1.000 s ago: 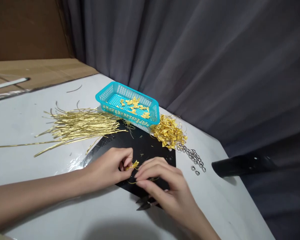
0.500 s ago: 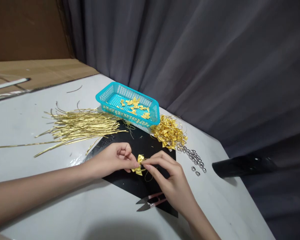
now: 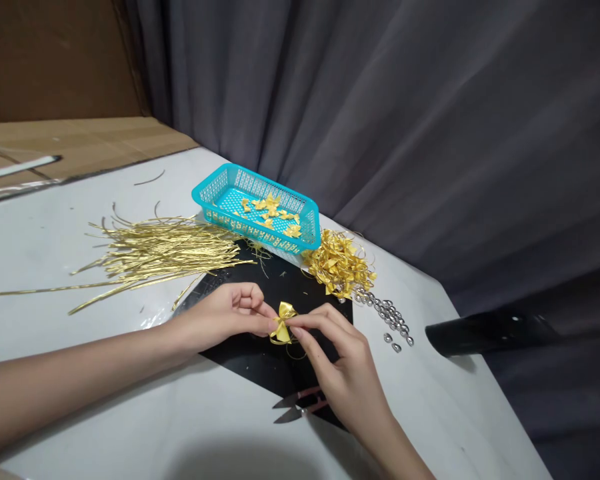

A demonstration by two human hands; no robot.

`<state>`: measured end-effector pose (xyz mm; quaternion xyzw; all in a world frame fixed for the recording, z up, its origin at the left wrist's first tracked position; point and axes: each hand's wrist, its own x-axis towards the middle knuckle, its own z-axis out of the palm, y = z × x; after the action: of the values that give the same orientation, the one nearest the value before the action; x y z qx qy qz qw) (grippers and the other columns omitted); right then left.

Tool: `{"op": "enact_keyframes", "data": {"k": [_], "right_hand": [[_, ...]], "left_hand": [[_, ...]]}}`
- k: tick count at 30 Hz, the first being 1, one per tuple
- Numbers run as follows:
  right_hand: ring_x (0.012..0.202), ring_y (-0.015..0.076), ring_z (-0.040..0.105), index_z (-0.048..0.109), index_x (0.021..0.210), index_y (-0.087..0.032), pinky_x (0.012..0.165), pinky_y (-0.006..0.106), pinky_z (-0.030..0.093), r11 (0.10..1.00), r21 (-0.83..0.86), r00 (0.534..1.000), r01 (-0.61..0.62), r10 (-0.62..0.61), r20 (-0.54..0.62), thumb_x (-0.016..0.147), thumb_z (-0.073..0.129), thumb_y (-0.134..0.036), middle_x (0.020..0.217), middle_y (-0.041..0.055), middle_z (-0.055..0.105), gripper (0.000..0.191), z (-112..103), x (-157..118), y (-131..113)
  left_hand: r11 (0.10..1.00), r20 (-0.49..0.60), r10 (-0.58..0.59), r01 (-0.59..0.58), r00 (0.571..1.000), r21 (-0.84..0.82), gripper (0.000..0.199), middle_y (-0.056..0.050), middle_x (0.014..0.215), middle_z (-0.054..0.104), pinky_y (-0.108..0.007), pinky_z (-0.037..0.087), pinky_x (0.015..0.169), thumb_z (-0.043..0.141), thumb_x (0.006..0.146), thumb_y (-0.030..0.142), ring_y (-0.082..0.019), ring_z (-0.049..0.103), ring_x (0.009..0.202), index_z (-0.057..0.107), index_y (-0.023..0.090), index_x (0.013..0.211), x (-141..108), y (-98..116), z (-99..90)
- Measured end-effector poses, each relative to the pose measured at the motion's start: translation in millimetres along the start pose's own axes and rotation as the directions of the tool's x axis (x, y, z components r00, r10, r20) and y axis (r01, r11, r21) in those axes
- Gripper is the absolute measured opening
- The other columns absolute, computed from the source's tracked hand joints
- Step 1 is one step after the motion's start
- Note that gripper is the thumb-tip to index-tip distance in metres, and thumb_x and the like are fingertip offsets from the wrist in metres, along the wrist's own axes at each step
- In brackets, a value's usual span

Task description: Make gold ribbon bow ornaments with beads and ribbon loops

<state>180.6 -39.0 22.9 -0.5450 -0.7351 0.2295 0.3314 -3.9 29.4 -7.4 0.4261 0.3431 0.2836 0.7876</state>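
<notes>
Between my two hands is a yellow satin ribbon bow (image 3: 283,329) with thin gold cord on it, held above the black mat (image 3: 260,273). My left hand (image 3: 235,313) pinches the bow's left side between thumb and fingertips. From the other side, my right hand (image 3: 337,347) pinches at the bow's middle with thumb and index finger. Whether a small bead sits under the fingertips is hidden. A pair of thread snips (image 3: 293,415) lies below my right hand, its handles partly covered by that hand.
A blue plastic basket (image 3: 256,231) with several yellow bows stands at the back. Gold cords (image 3: 165,250) lie to the left. A heap of yellow bows (image 3: 337,263) and silver teardrop beads (image 3: 393,317) lie to the right, near a black cylinder (image 3: 473,333).
The bow has turned in my fingers and shows more of its face. My right fingertips have shifted slightly to the right, and that hand covers more of the snips' handles.
</notes>
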Motion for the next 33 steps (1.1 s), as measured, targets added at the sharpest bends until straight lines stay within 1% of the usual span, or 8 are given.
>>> {"op": "enact_keyframes", "data": {"k": [6,11,17,22,27,33], "right_hand": [[0.074,0.0163,0.061,0.068,0.089,-0.019,0.069,0.027,0.043,0.998,-0.037,0.998,0.056,-0.056,-0.015,0.09,0.058,-0.011,0.08,0.0026,0.064,0.013,0.3,-0.8,-0.8],[0.074,0.0148,0.062,0.067,0.087,-0.018,0.07,0.025,0.044,0.997,-0.044,0.997,0.07,-0.071,-0.028,0.089,0.058,-0.008,0.081,0.002,0.065,0.013,2.9,-3.1,-1.2],[0.074,0.0137,0.062,0.068,0.086,-0.017,0.068,0.022,0.045,0.999,-0.015,0.998,0.051,-0.051,-0.046,0.088,0.059,-0.009,0.08,0.0024,0.065,0.012,4.9,-1.7,0.1],[0.072,0.0125,0.061,0.068,0.084,-0.017,0.067,0.021,0.045,0.999,-0.021,0.997,0.049,-0.05,-0.056,0.088,0.059,-0.01,0.078,0.0018,0.064,0.012,4.1,0.4,-0.9],[0.07,0.0119,0.061,0.068,0.083,-0.018,0.065,0.02,0.045,0.999,-0.003,0.997,0.046,-0.046,-0.056,0.088,0.059,-0.01,0.077,0.001,0.064,0.013,6.5,-0.7,-1.4],[0.07,0.0115,0.061,0.067,0.083,-0.018,0.066,0.019,0.045,1.0,0.001,0.998,0.028,-0.028,-0.055,0.088,0.059,-0.01,0.077,0.0005,0.064,0.013,9.0,-2.3,0.5]], "left_hand": [[1.0,0.005,0.009,-0.009,1.0,-0.005,0.044,-0.001,0.076,0.073,-0.02,0.046,0.065,0.076,0.068,0.016,-0.008,0.06,0.064,0.033,0.019,0.062,0.7,-2.9,-2.0],[1.0,-0.01,0.01,-0.01,1.0,-0.002,0.044,0.0,0.075,0.073,-0.019,0.046,0.064,0.076,0.068,0.015,-0.008,0.059,0.063,0.033,0.019,0.061,-0.1,-0.9,-0.9],[1.0,-0.021,0.009,-0.009,1.0,-0.009,0.045,-0.001,0.074,0.073,-0.02,0.046,0.063,0.076,0.068,0.015,-0.008,0.059,0.062,0.032,0.019,0.06,-1.0,0.1,0.7],[1.0,-0.01,0.014,-0.014,1.0,-0.004,0.045,-0.001,0.075,0.073,-0.021,0.046,0.063,0.076,0.068,0.016,-0.008,0.059,0.063,0.032,0.019,0.06,-0.5,-2.7,-1.1],[1.0,-0.019,0.012,-0.012,1.0,0.001,0.046,-0.001,0.074,0.073,-0.02,0.045,0.062,0.077,0.066,0.016,-0.008,0.059,0.061,0.032,0.019,0.06,1.1,-5.3,-2.4],[1.0,-0.032,0.022,-0.022,0.999,0.018,0.046,-0.001,0.074,0.073,-0.02,0.044,0.061,0.077,0.065,0.015,-0.008,0.059,0.061,0.031,0.019,0.059,2.0,-5.9,-1.8]]}}
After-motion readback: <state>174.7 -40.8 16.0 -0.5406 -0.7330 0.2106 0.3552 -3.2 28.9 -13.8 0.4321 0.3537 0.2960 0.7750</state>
